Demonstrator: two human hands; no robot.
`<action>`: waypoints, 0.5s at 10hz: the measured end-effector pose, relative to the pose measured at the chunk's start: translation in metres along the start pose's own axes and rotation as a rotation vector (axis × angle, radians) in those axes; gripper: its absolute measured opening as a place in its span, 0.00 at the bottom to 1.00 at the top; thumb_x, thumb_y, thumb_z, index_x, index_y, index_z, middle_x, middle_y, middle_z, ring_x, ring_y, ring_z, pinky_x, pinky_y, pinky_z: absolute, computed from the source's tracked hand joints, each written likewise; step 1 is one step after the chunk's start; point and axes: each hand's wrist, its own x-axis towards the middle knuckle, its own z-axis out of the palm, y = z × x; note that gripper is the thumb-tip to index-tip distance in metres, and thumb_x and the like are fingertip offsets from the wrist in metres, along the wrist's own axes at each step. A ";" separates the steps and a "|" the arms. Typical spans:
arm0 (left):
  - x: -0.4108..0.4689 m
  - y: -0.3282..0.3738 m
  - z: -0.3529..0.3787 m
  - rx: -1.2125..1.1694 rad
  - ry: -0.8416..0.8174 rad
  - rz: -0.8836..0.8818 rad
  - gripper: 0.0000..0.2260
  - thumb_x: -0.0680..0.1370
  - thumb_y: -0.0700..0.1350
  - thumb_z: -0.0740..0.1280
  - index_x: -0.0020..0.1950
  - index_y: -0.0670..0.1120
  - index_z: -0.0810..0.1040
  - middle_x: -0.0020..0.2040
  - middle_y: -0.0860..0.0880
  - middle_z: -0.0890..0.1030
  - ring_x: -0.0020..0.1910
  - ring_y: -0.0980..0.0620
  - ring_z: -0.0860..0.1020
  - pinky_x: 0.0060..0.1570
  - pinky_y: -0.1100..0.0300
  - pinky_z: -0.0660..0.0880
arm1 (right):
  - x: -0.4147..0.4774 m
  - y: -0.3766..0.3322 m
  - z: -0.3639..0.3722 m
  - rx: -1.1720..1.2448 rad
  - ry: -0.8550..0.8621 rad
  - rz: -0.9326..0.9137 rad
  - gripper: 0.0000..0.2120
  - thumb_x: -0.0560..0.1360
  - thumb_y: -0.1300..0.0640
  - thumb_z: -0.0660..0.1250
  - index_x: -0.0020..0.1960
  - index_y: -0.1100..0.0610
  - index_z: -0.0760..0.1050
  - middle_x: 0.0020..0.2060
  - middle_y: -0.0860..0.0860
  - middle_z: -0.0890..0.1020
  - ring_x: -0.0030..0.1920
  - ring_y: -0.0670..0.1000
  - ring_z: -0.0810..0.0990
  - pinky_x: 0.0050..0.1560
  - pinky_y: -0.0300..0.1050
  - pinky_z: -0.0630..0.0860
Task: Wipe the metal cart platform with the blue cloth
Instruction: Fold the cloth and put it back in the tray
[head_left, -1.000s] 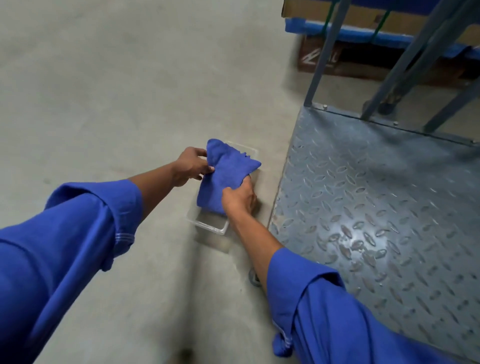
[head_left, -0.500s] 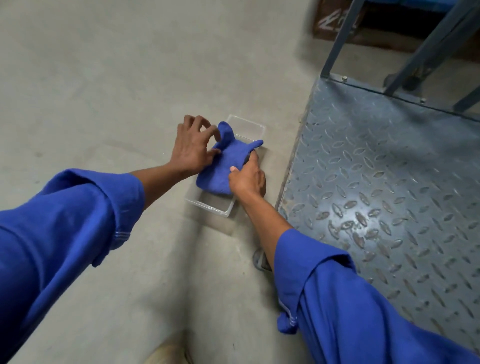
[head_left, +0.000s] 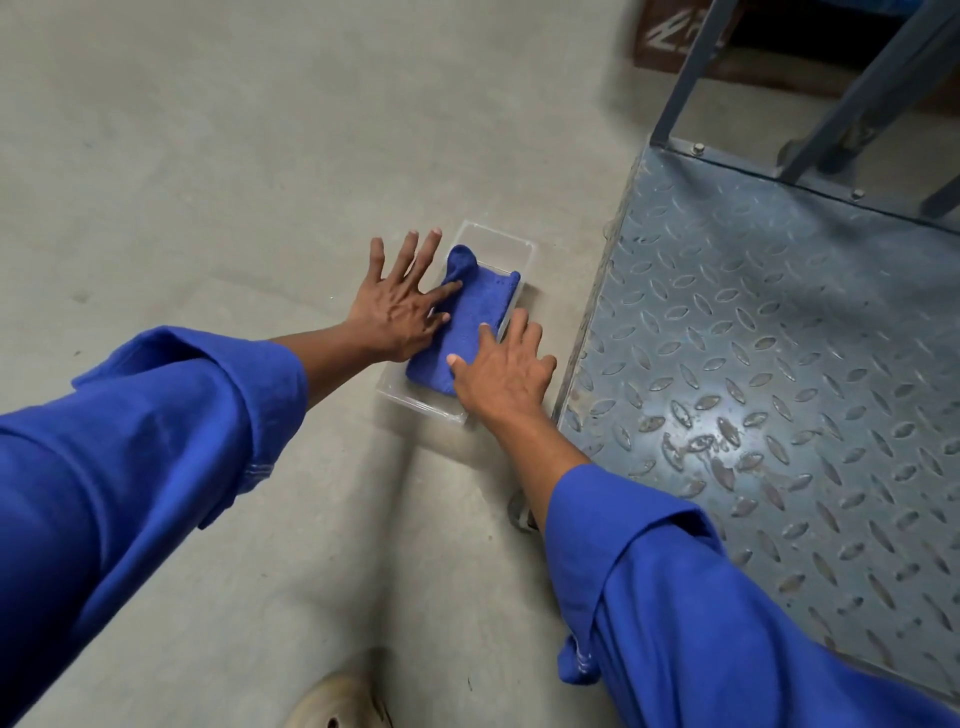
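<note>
While seemingly folded, blue cloth (head_left: 470, 325) lengthwise in tray (head_left: 498, 240).

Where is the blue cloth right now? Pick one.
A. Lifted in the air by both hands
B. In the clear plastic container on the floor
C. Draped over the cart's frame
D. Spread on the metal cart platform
B: the blue cloth lies in the clear container on the concrete floor, beside the cart platform, with the left hand and right hand flat at its edges.

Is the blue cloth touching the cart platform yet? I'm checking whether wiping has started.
Apart. The head view shows the blue cloth lying in the clear tray, with bare floor between it and the cart platform.
</note>
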 end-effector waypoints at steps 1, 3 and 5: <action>0.000 0.001 -0.006 0.031 -0.024 0.016 0.28 0.87 0.65 0.47 0.88 0.62 0.52 0.86 0.42 0.30 0.87 0.38 0.34 0.80 0.29 0.38 | -0.001 0.006 0.004 -0.060 -0.022 -0.032 0.31 0.85 0.32 0.52 0.84 0.43 0.61 0.79 0.54 0.56 0.76 0.58 0.60 0.68 0.59 0.67; 0.000 0.015 -0.024 0.042 -0.071 0.018 0.28 0.87 0.65 0.47 0.87 0.61 0.56 0.86 0.41 0.31 0.87 0.38 0.35 0.80 0.28 0.38 | 0.003 0.005 0.001 -0.031 -0.058 -0.012 0.30 0.85 0.31 0.51 0.81 0.43 0.66 0.83 0.58 0.52 0.81 0.62 0.55 0.73 0.62 0.64; -0.001 0.015 -0.030 -0.100 -0.058 -0.083 0.30 0.87 0.66 0.46 0.88 0.61 0.45 0.88 0.42 0.35 0.87 0.38 0.38 0.81 0.31 0.40 | 0.004 0.007 -0.017 0.122 0.105 -0.079 0.31 0.86 0.36 0.55 0.87 0.40 0.53 0.87 0.55 0.46 0.83 0.59 0.54 0.77 0.61 0.61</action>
